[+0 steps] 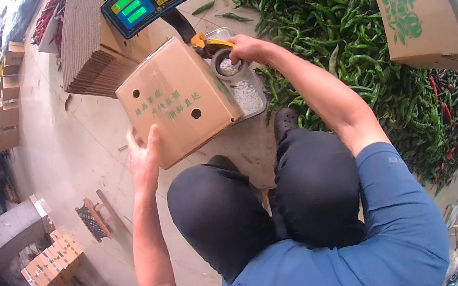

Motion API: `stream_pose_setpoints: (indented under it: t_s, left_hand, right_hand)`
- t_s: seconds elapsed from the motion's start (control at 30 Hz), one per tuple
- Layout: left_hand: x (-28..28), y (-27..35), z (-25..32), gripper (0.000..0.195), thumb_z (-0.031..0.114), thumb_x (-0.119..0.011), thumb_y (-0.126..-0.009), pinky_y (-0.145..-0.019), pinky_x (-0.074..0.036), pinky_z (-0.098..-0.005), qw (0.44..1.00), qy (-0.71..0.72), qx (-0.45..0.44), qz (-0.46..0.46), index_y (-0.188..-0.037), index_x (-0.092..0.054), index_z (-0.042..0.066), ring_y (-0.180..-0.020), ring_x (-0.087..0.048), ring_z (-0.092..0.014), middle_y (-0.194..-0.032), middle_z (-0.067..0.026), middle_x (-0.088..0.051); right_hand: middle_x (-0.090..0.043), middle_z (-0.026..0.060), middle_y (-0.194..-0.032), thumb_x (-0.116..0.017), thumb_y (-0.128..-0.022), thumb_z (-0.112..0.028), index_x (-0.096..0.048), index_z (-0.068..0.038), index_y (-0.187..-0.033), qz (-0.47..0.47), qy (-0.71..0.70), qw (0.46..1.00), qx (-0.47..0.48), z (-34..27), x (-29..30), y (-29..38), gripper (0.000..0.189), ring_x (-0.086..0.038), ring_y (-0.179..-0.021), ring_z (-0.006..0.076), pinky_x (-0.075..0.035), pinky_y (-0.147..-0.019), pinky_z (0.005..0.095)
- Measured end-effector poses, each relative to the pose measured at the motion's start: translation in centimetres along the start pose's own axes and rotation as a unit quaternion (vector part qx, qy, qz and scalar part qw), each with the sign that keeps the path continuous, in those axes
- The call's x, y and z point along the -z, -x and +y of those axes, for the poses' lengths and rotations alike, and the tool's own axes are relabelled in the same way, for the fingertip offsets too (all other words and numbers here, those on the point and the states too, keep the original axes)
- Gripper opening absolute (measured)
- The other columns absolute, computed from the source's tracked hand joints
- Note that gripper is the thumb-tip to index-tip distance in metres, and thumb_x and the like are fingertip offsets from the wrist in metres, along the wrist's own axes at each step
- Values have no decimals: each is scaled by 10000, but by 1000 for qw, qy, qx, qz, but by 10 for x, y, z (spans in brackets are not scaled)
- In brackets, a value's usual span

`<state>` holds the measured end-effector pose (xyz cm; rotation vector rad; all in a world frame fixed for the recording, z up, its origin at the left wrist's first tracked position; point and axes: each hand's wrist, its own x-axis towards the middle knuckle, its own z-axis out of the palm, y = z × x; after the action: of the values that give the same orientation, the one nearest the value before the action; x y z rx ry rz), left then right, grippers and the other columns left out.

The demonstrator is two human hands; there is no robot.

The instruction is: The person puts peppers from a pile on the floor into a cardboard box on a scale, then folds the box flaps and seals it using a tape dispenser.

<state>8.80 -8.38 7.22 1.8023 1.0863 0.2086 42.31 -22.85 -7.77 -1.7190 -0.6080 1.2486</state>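
Observation:
A closed cardboard box [179,101] with green print and two round holes rests tilted on a digital scale's metal pan [257,109]. My left hand [145,154] supports its near left corner, fingers apart, thumb on its face. To the right of the box, my right hand [243,51] grips a tape dispenser with a yellow handle [220,42] and an orange part; a roll [217,70] hangs below my fingers. Behind the box stands the scale's lit display [149,0] on a dark post.
Folded flat cartons [84,53] stand stacked at the back left. Green peppers [315,8] lie in a big heap on the right, with some red ones [446,113] farther along. Another printed carton [420,18] sits at the far right. A small wooden stool-like item [99,215] is on the left floor.

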Motion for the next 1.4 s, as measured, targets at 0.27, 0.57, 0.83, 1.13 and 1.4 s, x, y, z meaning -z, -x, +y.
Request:
stream_pose_setpoints:
  t_s: [0.27, 0.57, 0.83, 1.13, 1.4]
  left_hand:
    - [-15, -22, 0, 854, 459, -658, -946, -1021, -445, -356, 994, 61, -9, 88, -1521, -266, -36, -1242, -531, -243, -1422, -197, -474]
    - [-45, 7, 6, 621, 446, -506, -1030, -958, -498, -356, 927, 342, 139, 63, -1419, -411, -28, -1154, -589, -248, -1336, -182, -544]
    - [2, 5, 65, 308, 176, -670, -938, -845, -546, -326, 964, -44, -257, -40, -1162, -680, -35, -952, -683, -220, -1076, -138, -717]
    - [-5, -115, 34, 600, 417, -717, -870, -943, -501, -345, 993, -3, -111, -49, -1357, -526, 125, -1090, -615, -217, -1242, -122, -605]
    - [-12, -108, 36, 632, 495, -725, -844, -870, -515, -331, 995, -18, -98, 27, -1289, -553, 80, -993, -644, -197, -1165, -125, -638]
  right_hand:
    - [-712, 62, -968, -580, -658, -6, -585, -165, -1387, -121, 67, 986, 95, 58, -11, 76, 746, -650, -790, 139, -561, -733, 303]
    - [-608, 115, -1313, -533, -714, 29, -429, -1, -1463, 58, -143, 980, 123, 92, -82, 170, 757, -548, -1216, 177, -386, -1055, 268]
    - [-618, 2, -779, -620, -693, -13, -674, -48, -1083, 26, 57, 998, -10, -6, 31, 19, 396, -549, -632, 106, -439, -536, 268]
    - [-677, 23, -846, -618, -728, -58, -566, -116, -1374, -42, 148, 986, 66, 31, 19, 88, 650, -597, -661, 121, -530, -616, 296]
    - [-602, 131, -1342, -598, -753, -3, -418, -2, -1482, 102, -112, 983, 99, 119, -90, 165, 751, -558, -1216, 163, -386, -1048, 246]
